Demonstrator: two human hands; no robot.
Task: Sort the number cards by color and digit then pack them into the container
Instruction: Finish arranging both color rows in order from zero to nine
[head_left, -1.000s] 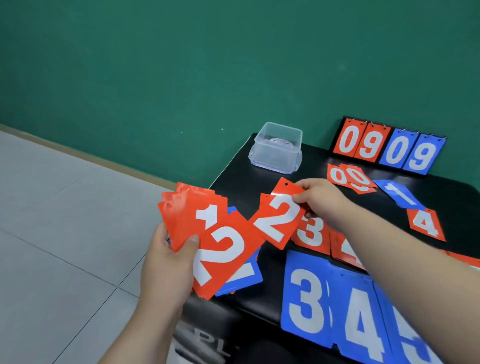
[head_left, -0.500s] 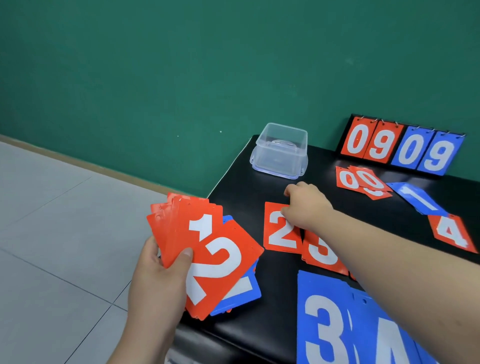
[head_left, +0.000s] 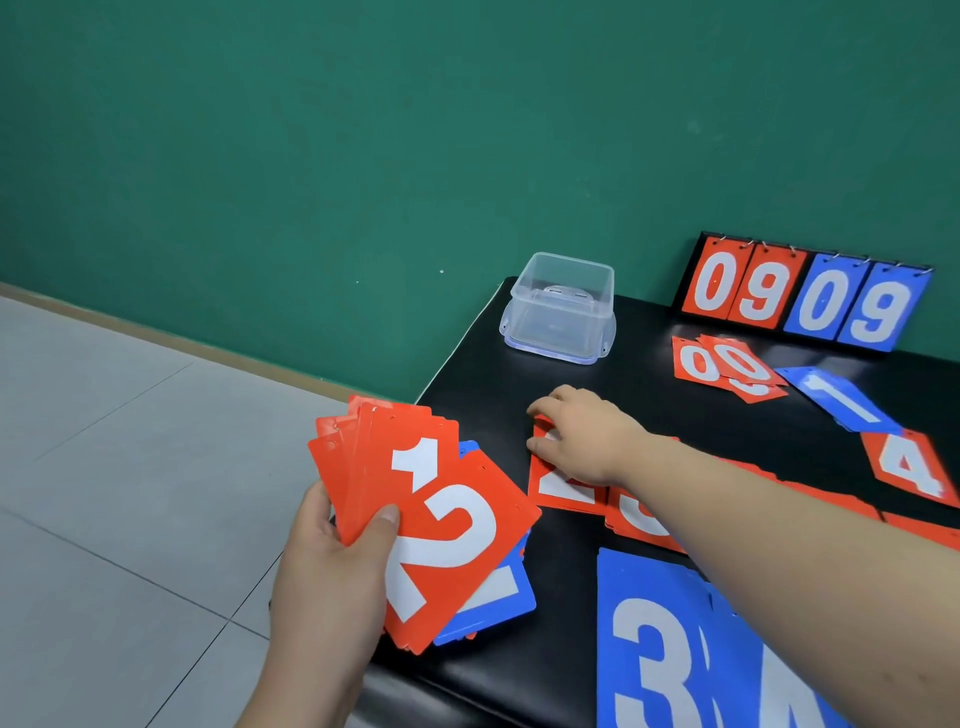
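Your left hand (head_left: 332, 566) grips a fan of red and blue cards (head_left: 441, 519) at the edge of the surface (head_left: 649, 400), while your right hand (head_left: 587, 436) pinches the red 2 card (head_left: 563, 491) lying flat, well short of the clear container (head_left: 558, 312). With only a thumb (head_left: 384, 519) pinning it, that fan may slip and scatter onto the floor (head_left: 130, 467)

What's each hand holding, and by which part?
Left hand grips the fanned cards at their lower left corners, thumb on front. Right hand covers the top of the red 2 card on the table; grip or touch, cannot tell.
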